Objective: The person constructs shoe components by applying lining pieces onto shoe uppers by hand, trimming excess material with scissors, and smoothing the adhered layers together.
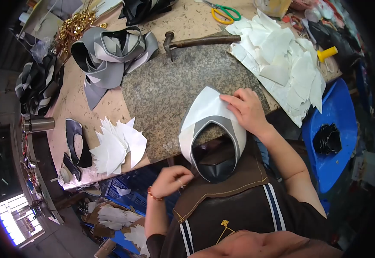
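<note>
A grey and white shoe upper [186, 132] with a black lining rests at the near edge of the stone slab, its opening facing me. Across its toe lies a smooth white piece [208, 106]. My right hand [248, 111] is closed on the right side of the toe, with fingertips on the white piece. Close to the lower left of the upper is my left hand [170, 180], its fingers curled together. Whatever may be between those fingertips is hidden. Left of the slab lies a fanned stack of white cut pieces [116, 146].
A hammer [204, 41] lies along the far side of the stone slab [153, 99]. Stacked grey uppers [105, 56] sit far left; white pieces [278, 60] are heaped on a board at right. Scissors [225, 13] lie behind. A blue bin [336, 165] stands right.
</note>
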Demonstrator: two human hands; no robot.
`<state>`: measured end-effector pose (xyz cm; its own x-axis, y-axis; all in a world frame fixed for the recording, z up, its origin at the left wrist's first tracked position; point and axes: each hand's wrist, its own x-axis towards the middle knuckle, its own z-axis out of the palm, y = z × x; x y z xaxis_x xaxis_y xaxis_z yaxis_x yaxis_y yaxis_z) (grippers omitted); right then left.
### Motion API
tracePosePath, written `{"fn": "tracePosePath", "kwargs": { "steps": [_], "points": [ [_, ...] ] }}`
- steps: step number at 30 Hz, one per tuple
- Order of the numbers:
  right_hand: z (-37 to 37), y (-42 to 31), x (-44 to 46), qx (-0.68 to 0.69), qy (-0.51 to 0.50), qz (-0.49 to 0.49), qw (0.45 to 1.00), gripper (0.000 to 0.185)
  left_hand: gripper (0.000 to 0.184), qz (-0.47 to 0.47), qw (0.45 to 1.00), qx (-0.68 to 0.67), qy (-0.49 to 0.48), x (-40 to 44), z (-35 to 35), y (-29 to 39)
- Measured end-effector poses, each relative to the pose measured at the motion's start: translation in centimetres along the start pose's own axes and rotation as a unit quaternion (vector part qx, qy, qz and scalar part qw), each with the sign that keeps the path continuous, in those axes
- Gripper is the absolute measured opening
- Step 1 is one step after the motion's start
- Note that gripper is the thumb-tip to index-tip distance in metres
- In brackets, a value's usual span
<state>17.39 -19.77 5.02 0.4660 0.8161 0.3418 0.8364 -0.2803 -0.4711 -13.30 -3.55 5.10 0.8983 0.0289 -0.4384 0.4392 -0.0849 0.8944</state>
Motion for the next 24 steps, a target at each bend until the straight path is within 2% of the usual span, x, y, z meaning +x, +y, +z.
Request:
{"fn": "tracePosePath", "kwargs": {
  "steps": [2,3,4,6,8,9,10,12,13,14,16,17,18,20,21,22,24],
  "points": [
    [0.4,-0.5,0.7,-0.025,-0.017,-0.003,1.000,0.027,0.038,-0.124,0.991,-0.046,-0.025,1.6,2.1,-1.2],
    [0.7,-0.7,1.2,-0.037,-0.020,-0.007,0.999,0.026,0.060,-0.052,0.985,-0.164,0.009,2.7,3.5,-3.1],
    [1.2,-0.8,1.7,-0.033,-0.022,-0.019,0.999,0.025,0.076,0.074,0.979,-0.190,-0.004,4.2,3.8,-5.0],
    [2.0,-0.9,2.7,-0.028,-0.026,-0.037,0.999,0.023,0.076,0.183,0.930,-0.316,-0.041,5.9,3.9,-0.4],
    [2.1,-0.9,4.0,0.018,-0.055,-0.023,0.998,0.021,0.069,0.275,0.902,-0.311,-0.118,7.4,3.0,1.4],
    [2.6,-0.3,4.7,0.050,-0.061,-0.025,0.997,0.020,0.059,0.289,0.897,-0.298,-0.150,7.8,1.9,2.6],
    [2.4,-0.1,5.4,0.081,-0.067,-0.028,0.994,0.020,0.053,0.403,0.877,-0.240,-0.103,8.7,1.9,4.4],
    [1.1,-0.9,5.9,0.312,0.030,0.109,0.943,0.019,0.052,0.347,0.891,-0.290,0.035,7.3,1.6,7.9],
    [0.1,-1.7,6.1,0.420,0.079,0.168,0.888,0.019,0.052,0.397,0.866,-0.291,0.085,7.5,1.0,9.4],
    [-1.1,-2.8,5.7,0.385,0.188,0.130,0.894,0.018,0.056,0.430,0.821,-0.331,0.177,7.3,1.5,11.3],
    [-3.4,-4.7,4.3,0.325,0.313,-0.057,0.891,0.021,0.056,0.489,0.752,-0.362,0.256,7.7,1.5,14.7],
    [-4.9,-6.1,3.8,0.292,0.314,-0.141,0.892,0.025,0.050,0.522,0.735,-0.368,0.227,7.7,1.7,15.7],
    [-5.6,-7.4,3.6,0.258,0.313,-0.223,0.887,0.030,0.051,0.480,0.757,-0.371,0.242,8.1,2.1,15.7],
    [-4.7,-8.8,4.6,0.238,0.318,-0.308,0.865,0.036,0.054,0.390,0.795,-0.376,0.273,8.7,3.5,14.9],
    [-4.0,-8.4,4.9,0.168,0.317,-0.322,0.876,0.039,0.063,0.373,0.822,-0.355,0.241,8.8,4.4,16.0],
    [-3.8,-8.1,4.9,0.154,0.292,-0.305,0.893,0.037,0.070,0.393,0.825,-0.318,0.254,9.0,4.9,15.9],
    [-3.2,-7.7,5.7,0.172,0.272,-0.306,0.896,0.031,0.070,0.398,0.831,-0.315,0.228,8.8,4.0,15.8]
  ]
}}
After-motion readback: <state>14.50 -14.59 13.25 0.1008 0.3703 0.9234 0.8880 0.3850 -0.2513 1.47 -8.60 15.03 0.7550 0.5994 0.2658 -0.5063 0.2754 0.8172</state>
